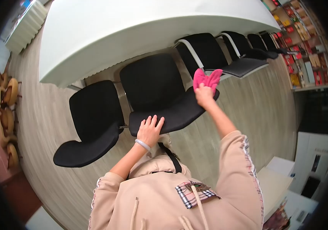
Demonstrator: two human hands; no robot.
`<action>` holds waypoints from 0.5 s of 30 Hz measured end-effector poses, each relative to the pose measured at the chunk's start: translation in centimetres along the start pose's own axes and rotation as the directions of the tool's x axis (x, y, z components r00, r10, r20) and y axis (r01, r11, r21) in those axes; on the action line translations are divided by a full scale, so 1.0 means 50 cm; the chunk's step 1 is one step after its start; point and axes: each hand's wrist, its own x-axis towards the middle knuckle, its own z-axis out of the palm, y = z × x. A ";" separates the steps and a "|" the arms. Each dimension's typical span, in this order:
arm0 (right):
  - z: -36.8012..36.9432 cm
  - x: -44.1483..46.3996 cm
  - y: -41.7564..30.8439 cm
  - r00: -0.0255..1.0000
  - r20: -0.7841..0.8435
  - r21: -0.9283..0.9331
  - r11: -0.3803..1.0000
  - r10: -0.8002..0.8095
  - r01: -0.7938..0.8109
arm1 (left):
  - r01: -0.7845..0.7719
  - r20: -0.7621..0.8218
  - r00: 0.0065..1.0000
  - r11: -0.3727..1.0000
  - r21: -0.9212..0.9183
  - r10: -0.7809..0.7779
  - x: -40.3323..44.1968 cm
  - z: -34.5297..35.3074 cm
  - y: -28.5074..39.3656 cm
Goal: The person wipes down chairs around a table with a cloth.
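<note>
- Of the two hands, the left hand lies palm down with its fingers extended and slightly parted on the left front part of a black chair seat, grasping nothing.
- The right hand is closed around a bunched pink cloth.
- The pink cloth is at the right end of that seat, part of it sticking up past the fist; how firmly it meets the seat cannot be told.
- The seat's black backrest stands between the hands and the long table.
- Just to the left is another black chair; to the right, a black chair with a pale armrest stands near the cloth, with more chairs beyond it.
- Behind the row runs a tabletop under a white cover that hangs down behind the backrests.
- The floor is pale, wood-patterned boards.
- Along the left wall are rounded brown chairs; at the far right, shelves hold many red and yellow items.
</note>
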 end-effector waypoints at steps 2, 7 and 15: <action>-0.018 -0.040 -0.105 0.999 0.024 0.115 0.993 0.025 -0.027 | -0.001 0.022 1.000 0.999 0.032 0.000 0.011 -0.013 -0.002; -0.010 -0.188 -0.294 0.976 -0.218 0.695 0.703 0.003 0.153 | -0.037 0.031 0.999 0.999 -0.040 0.038 -0.002 -0.029 0.003; 0.063 -0.310 -0.248 0.918 0.217 0.766 -0.641 0.332 0.051 | -0.340 0.203 0.913 0.936 -0.095 0.353 0.055 -0.032 0.026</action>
